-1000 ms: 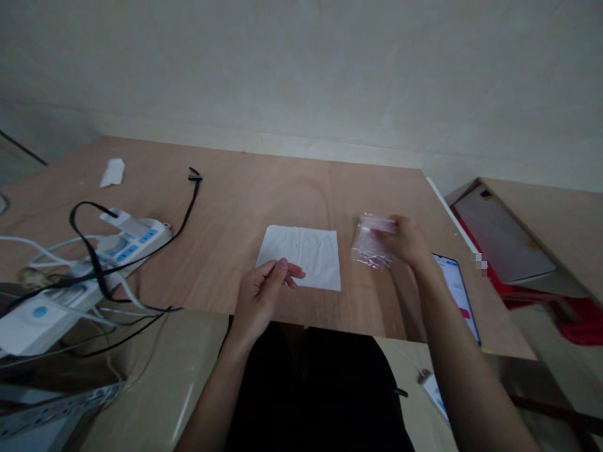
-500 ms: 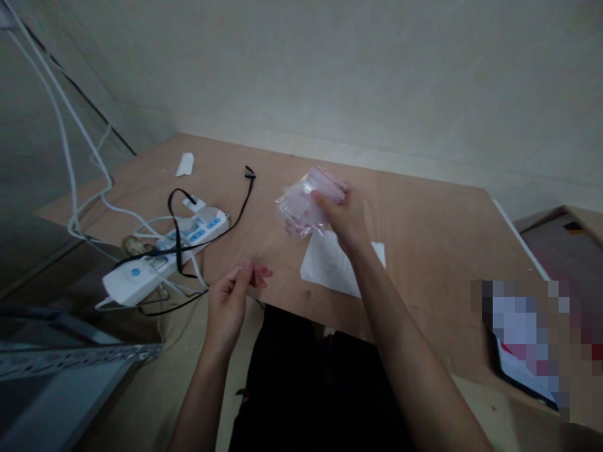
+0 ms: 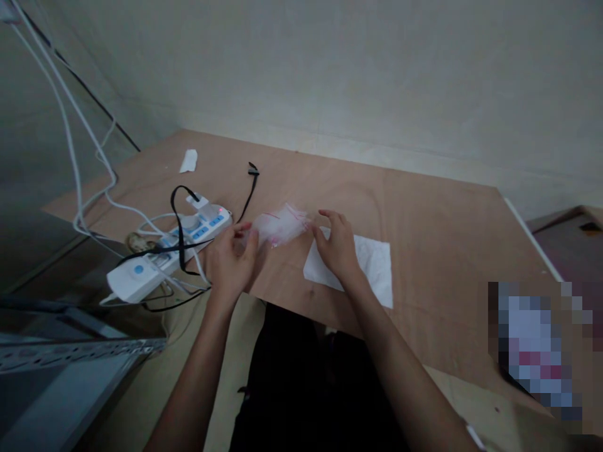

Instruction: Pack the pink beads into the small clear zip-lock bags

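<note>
Clear plastic zip bags (image 3: 281, 226) with pinkish-red lines lie in a loose pile on the wooden table, between my two hands. My left hand (image 3: 232, 254) is at the pile's left edge, thumb and fingers apart; whether it touches the plastic I cannot tell. Just right of the pile is my right hand (image 3: 338, 246), its fingers spread and curved with nothing held in them. Under and beside my right hand lies a white sheet of paper (image 3: 372, 263), partly covered by the hand.
A white power strip (image 3: 205, 227) with plugs, white cables and a black cord (image 3: 249, 198) occupies the table's left side. A small white paper scrap (image 3: 189, 161) lies behind it. The table (image 3: 438, 251) meets a wall at the back. A blurred-out object (image 3: 534, 345) sits at the right edge.
My right hand has let go of the plastic bags, which now lie lower and further left on the table. My left hand has moved up to them and its fingers have opened.
</note>
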The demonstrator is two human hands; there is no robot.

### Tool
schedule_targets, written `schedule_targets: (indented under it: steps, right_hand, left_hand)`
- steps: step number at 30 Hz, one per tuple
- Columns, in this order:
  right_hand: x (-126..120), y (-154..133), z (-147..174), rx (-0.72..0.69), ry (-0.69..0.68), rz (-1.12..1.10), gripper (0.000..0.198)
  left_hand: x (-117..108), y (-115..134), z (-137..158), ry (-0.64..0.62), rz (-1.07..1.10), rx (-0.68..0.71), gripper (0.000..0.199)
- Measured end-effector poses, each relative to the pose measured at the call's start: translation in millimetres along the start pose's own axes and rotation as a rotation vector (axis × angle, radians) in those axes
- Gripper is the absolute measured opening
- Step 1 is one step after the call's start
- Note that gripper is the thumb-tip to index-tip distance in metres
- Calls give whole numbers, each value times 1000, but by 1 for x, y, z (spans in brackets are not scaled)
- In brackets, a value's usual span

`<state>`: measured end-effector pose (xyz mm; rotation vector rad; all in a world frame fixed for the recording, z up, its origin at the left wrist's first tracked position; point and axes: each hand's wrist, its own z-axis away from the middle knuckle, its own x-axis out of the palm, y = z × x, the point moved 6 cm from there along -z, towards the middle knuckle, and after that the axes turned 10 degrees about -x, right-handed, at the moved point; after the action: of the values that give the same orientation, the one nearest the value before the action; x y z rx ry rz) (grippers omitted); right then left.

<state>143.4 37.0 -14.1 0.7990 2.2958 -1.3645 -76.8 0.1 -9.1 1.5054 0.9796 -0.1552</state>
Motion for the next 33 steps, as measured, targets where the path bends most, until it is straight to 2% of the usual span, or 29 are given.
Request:
schedule_targets:
  steps: [2,5,8,11,17,20,23,26,28,30,31,32,33]
  right_hand:
    - [-13,-5,12,-27,32,-4,25]
    - [-27,-12,33,-34,69,-37,20]
    - [-33,-17,50,-2,87,-71,19]
    - [-37,-16,58,22,105,-91,19]
    - [-48,-11,54,41,157,-178,19]
    - [-49,-14,48,100,159,-342,23]
    - [-40,-18,48,213,36,-560,27]
    - [-37,-23,53,271,-58,-695,21]
    - [-47,-23,58,286,12,-675,18]
    - [-63,-26,62,263,111,-594,17]
    - [-70,-29,63,228,144,-546,16]
    - [-76,-33,63,183,160,-490,17]
    - [-81,-38,64,133,154,-430,17]
  left_hand:
    - [18,10,-19,-40,-166,17,51]
    - [45,15,-38,-183,-351,-17,70]
    - [56,19,-42,-233,-406,-5,70]
    - [53,26,-35,-145,-374,90,67]
    - [37,40,-9,49,-157,405,65]
    - [28,53,14,31,-8,551,63]
    - [23,74,40,-34,105,673,62]
    - [23,93,62,-92,118,753,63]
    - [24,100,73,-89,81,753,71]
    - [17,102,81,2,126,691,71]
    - [13,101,84,49,193,639,60]
    - [7,98,86,92,320,565,39]
    - [8,96,87,56,393,484,18]
